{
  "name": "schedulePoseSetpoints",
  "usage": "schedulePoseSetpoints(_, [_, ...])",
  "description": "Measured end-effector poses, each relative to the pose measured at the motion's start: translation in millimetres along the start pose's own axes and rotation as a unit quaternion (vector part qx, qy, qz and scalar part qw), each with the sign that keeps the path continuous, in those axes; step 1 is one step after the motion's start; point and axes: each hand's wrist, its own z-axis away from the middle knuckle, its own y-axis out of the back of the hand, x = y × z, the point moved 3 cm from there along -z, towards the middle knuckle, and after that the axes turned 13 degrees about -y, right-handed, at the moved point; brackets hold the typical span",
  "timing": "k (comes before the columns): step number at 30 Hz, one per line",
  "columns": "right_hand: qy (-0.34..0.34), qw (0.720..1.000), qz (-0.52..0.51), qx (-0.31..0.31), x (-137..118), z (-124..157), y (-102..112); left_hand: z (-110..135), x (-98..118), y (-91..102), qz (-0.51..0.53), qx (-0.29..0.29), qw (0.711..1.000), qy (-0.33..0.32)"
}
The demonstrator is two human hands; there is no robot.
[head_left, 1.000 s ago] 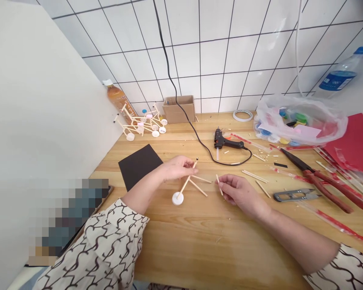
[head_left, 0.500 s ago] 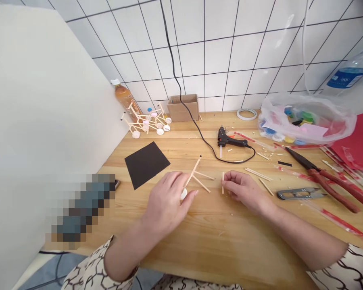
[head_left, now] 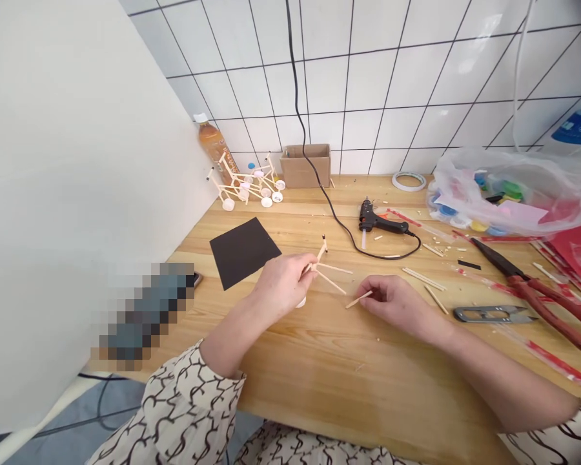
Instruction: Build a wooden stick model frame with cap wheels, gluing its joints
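Note:
My left hand (head_left: 285, 284) pinches a small frame of thin wooden sticks (head_left: 333, 280) near its joint. The frame's upper stick ends in dark tips, two sticks point to the right, and part of a white round disc (head_left: 301, 302) shows below my fingers. In my right hand (head_left: 393, 301) a short wooden stick (head_left: 358, 299) is held between thumb and fingers, lying at a slant. Its left end is close to the frame's lower stick, with a gap between them. My left fingers hide part of the joint.
Behind my hands lies a black glue gun (head_left: 382, 221) with its cord. A black square sheet (head_left: 244, 252) is at left, below finished stick models (head_left: 246, 187). Loose sticks (head_left: 423, 279), grey snips (head_left: 494, 314) and red-handled pliers (head_left: 537, 290) lie at right.
My left hand has closed on the stick frame from being spread over it. The stick in my right hand has turned from upright to slanted. The view has shifted slightly.

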Motion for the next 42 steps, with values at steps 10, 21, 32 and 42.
schedulePoseSetpoints(10, [0.189,0.969,0.152,0.046,-4,-5,-1,-4,-8,-4.6,0.011,0.129,0.984,-0.118])
schedulePoseSetpoints(21, [0.245,0.960,0.128,0.056,0,7,-9,4,1,-19.1,-0.022,0.190,0.952,-0.238])
schedulePoseSetpoints(32, [0.231,0.960,0.143,0.071,2,9,-9,5,0,-20.3,0.001,0.208,0.959,-0.191])
schedulePoseSetpoints(42, [0.220,0.961,0.143,0.087,1,3,-9,4,-1,-21.9,0.008,0.215,0.959,-0.186])
